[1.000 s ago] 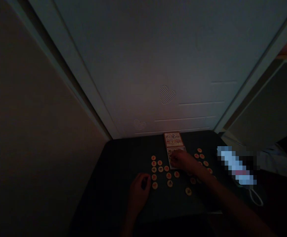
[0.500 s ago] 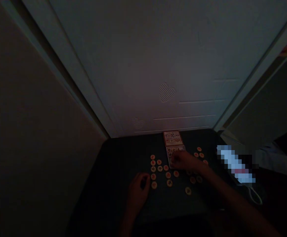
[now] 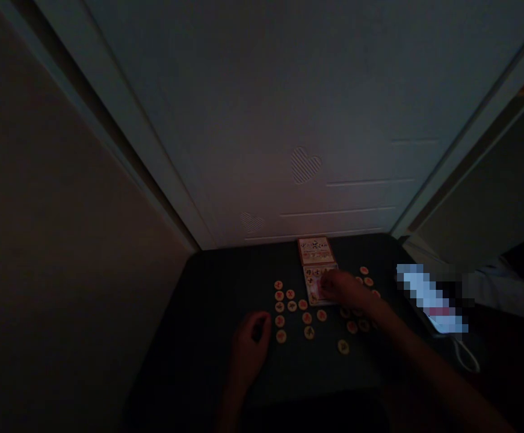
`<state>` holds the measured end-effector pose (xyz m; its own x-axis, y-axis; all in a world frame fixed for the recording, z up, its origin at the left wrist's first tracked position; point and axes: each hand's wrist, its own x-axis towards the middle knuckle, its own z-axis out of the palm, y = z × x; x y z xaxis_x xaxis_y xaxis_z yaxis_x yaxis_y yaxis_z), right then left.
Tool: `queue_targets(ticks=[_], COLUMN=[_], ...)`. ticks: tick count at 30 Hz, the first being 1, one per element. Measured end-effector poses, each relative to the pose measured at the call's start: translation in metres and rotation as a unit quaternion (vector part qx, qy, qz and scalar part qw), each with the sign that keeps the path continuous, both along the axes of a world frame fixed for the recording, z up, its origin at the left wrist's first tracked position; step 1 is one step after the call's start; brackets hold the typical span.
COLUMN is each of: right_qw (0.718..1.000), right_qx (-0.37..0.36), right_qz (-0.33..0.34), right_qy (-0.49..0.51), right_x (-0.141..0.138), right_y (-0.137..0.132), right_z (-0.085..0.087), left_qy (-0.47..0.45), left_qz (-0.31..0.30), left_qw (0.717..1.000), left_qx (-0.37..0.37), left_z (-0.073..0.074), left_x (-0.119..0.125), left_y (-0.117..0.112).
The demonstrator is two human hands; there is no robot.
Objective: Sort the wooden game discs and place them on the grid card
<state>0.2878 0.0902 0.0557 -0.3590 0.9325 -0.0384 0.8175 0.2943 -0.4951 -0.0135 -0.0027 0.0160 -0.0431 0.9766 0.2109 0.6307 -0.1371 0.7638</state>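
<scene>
My right hand [image 3: 340,287] reaches over the right half of an open Chinese chess box [image 3: 312,294], its fingers pinched together. Whatever they hold, if anything, is hidden in the dark. In the box, several round pieces line the back and left, and a reddish patch shows on the floor. My left hand [image 3: 250,343] rests on the dark table, loosely curled, thumb near the forefinger, and I see nothing in it. Just right of it stands a column of round Chinese chess pieces [image 3: 280,321]. More pieces [image 3: 351,326] lie near my right forearm, which partly covers some. One piece [image 3: 343,346] lies nearer me.
The box's printed lid [image 3: 316,251] leans open toward a pale panel [image 3: 262,150] with embossed hearts behind the table [image 3: 212,288]. On the right lies a bright, blurred-out phone-like object [image 3: 431,300] with a looped strap [image 3: 467,358]. The room is dim.
My right hand has shifted slightly right within the box, uncovering more of its reddish floor. My left hand has moved slightly left. The loose pieces stay in place.
</scene>
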Motion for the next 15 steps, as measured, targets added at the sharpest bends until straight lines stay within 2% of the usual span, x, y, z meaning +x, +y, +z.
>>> queue_targets(ticks=[4, 15], right_qw=[1.000, 0.997], right_qx=[0.011, 0.049], right_qz=[-0.001, 0.004], right_qy=[0.008, 0.063], right_x=[-0.004, -0.029], right_y=[0.001, -0.002], right_z=[-0.006, -0.008], left_qy=[0.010, -0.005], left_qz=[-0.004, -0.001], left_qw=[1.000, 1.000], left_qx=[0.000, -0.002], left_z=[-0.001, 0.000], left_x=[-0.001, -0.002], left_y=[-0.001, -0.001])
